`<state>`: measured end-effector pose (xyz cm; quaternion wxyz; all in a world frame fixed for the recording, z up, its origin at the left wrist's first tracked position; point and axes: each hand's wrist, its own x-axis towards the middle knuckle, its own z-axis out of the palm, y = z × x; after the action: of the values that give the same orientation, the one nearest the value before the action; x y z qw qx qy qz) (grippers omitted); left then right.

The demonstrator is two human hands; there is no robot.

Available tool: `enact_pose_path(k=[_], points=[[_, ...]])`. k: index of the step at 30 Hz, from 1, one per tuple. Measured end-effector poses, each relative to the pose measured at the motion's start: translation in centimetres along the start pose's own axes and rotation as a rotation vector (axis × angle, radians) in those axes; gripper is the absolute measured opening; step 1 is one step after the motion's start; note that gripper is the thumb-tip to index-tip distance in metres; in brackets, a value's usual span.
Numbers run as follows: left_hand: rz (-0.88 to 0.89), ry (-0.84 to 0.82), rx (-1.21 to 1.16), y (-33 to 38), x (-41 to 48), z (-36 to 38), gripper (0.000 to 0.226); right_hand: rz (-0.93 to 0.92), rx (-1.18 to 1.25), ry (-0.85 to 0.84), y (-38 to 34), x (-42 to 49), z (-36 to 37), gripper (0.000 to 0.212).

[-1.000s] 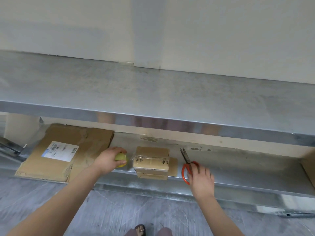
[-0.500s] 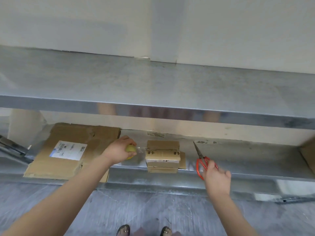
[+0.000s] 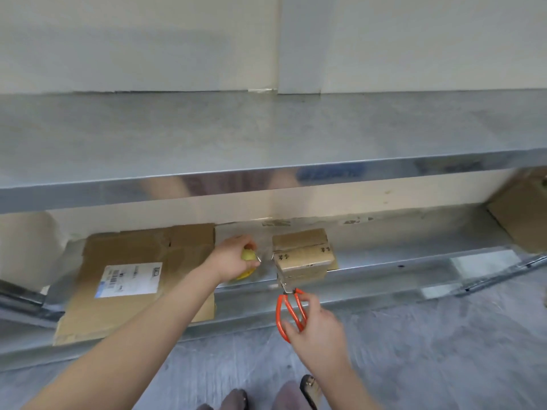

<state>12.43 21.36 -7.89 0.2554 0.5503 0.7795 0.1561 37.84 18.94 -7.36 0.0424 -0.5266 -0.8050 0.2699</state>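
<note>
Left hand grips yellow roll, mostly hidden; right hand grips scissors, blades blurred.

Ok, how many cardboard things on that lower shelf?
3. A flattened labelled carton lies at the left; a small taped box sits mid-shelf, right of the tape roll, at the scissors' tips; a third box is at the far right, partly out of frame. More may be hidden.
</note>
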Motion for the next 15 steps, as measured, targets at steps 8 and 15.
enact_pose_path(k=[8, 15], points=[[0.032, -0.026, -0.009, -0.3, 0.9, -0.7, 0.031, 0.182, 0.407, -0.227, -0.8, 1.2, 2.3, 0.049], [0.03, -0.024, -0.042, -0.3, 1.4, -1.0, 0.029, 0.174, 0.575, -0.238, -1.8, 2.8, 2.6, 0.044]])
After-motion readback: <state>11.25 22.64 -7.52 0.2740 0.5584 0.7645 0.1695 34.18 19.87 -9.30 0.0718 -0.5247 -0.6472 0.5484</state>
